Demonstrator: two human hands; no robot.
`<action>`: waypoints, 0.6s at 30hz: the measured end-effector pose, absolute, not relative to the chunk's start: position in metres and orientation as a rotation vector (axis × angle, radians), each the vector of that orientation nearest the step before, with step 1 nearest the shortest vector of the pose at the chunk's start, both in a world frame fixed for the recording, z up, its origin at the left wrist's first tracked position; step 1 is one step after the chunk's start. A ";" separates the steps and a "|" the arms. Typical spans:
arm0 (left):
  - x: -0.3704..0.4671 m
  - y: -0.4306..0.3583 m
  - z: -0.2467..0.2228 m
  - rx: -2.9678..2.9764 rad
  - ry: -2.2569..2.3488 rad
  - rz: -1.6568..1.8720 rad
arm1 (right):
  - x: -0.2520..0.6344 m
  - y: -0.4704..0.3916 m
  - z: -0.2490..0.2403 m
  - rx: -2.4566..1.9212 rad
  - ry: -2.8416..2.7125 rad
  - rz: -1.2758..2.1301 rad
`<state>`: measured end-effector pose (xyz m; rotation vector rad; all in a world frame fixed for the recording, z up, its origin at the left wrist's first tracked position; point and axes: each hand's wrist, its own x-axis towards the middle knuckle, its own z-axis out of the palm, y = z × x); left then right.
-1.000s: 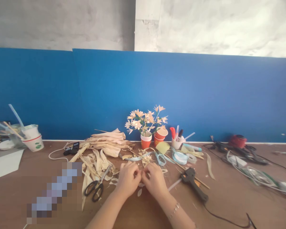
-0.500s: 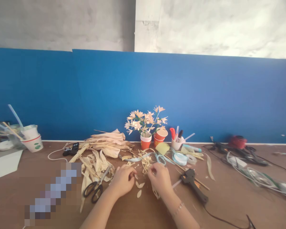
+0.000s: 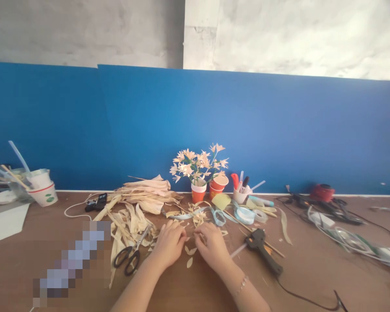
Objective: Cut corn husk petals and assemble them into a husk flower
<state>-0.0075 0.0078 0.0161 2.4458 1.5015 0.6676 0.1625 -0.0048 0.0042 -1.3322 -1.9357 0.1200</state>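
Observation:
Over the table's middle, my left hand (image 3: 170, 242) has its fingers curled together beside the heap of dry husk pieces (image 3: 134, 221); what it pinches, if anything, is hidden. Close on its right, my right hand (image 3: 211, 245) also has bent fingers pressed together, their tips out of clear sight. Small pale petals (image 3: 190, 262) lie on the table between the wrists. Just beyond the fingers is a little pile of cut husk strips (image 3: 199, 216). Black-handled scissors (image 3: 132, 258) lie left of my left hand.
A glue gun (image 3: 264, 251) with a cord lies to the right. Behind stand husk flowers (image 3: 199, 162) in a paper cup (image 3: 199, 193) and a pen cup (image 3: 239, 197). Blue ribbon (image 3: 245, 214), cables (image 3: 344, 238) and a white cup (image 3: 45, 196) are farther out.
My right hand has moved left, closer to my left hand, and its fingers have turned inward. My left hand's fingers point more forward. A pale piece now shows right of my right hand.

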 end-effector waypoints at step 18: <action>0.000 -0.001 0.028 2.516 1.198 1.060 | 0.159 0.000 0.001 -1.268 -1.530 0.785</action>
